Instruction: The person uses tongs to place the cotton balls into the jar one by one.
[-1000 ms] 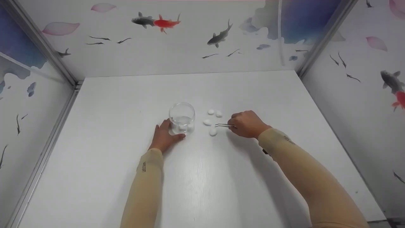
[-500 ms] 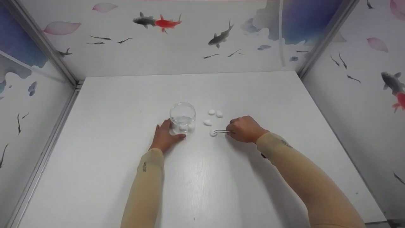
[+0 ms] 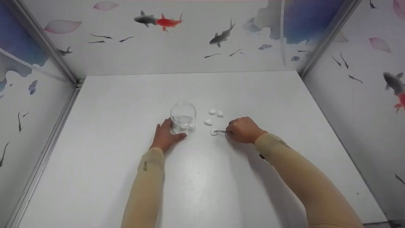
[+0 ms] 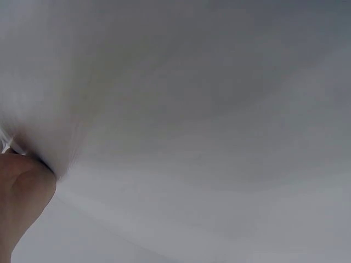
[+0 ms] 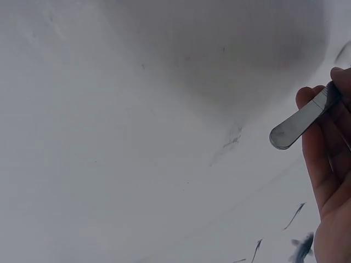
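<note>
Because the right hand [image 3: 245,129] covers most of the tweezers [image 3: 220,131], only their front section shows in the head view; the right wrist view shows the rounded rear end, with the tips cut off. The right hand holds the tweezers between thumb and fingers. The tips lie at the nearest white piece [image 3: 214,133], left of the right hand; whether they grip it cannot be determined. The material of the white pieces is likewise hard to make out.

The left hand [image 3: 166,136] is spread around the left and near sides of the clear jar [image 3: 183,117], fingers on the left wall, thumb at the near side. Its far fingertips are partly hidden by the jar. The left wrist view crops this hand to a small portion at the left edge.

The jar stands upright on the white table [image 3: 196,180], to the left of the tweezers. White contents [image 3: 184,127] are visible through its lower wall; their count is unclear. Three further white pieces lie between the jar and the right hand: one middle piece [image 3: 208,122] and a far pair [image 3: 216,112].
</note>
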The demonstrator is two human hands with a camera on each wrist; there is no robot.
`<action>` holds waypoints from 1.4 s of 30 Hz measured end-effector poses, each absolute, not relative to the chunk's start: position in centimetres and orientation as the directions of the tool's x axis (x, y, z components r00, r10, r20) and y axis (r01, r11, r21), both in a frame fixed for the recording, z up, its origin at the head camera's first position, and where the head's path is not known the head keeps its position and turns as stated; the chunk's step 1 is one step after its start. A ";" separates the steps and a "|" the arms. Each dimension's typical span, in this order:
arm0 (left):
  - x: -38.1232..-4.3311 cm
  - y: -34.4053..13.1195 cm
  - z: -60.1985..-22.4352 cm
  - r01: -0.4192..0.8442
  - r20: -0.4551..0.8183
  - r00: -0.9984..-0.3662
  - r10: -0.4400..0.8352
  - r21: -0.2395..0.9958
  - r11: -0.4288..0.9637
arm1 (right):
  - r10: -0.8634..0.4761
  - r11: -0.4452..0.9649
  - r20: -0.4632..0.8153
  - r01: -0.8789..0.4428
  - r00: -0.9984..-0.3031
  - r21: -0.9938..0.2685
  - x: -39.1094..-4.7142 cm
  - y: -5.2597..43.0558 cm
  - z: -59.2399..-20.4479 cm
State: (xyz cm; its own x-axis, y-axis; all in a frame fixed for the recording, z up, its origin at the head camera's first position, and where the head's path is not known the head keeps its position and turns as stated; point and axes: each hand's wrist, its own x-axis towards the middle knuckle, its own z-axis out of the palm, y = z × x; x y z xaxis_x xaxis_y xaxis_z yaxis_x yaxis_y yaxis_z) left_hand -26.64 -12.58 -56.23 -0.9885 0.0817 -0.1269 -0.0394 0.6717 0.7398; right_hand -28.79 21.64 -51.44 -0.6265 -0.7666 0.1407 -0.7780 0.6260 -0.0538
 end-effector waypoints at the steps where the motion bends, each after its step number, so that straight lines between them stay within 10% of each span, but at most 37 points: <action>1: -26.7 -12.6 -56.2 -0.037 -0.125 -0.989 0.082 0.739 0.673 | -0.767 0.625 0.143 -0.779 -0.625 -0.054 -28.8 21.6 -51.4; 42: -26.6 -12.3 -56.0 -0.059 -0.140 -0.988 0.065 0.731 0.680 | -0.800 0.568 0.268 -0.821 -0.537 0.050 -32.1 14.5 -42.0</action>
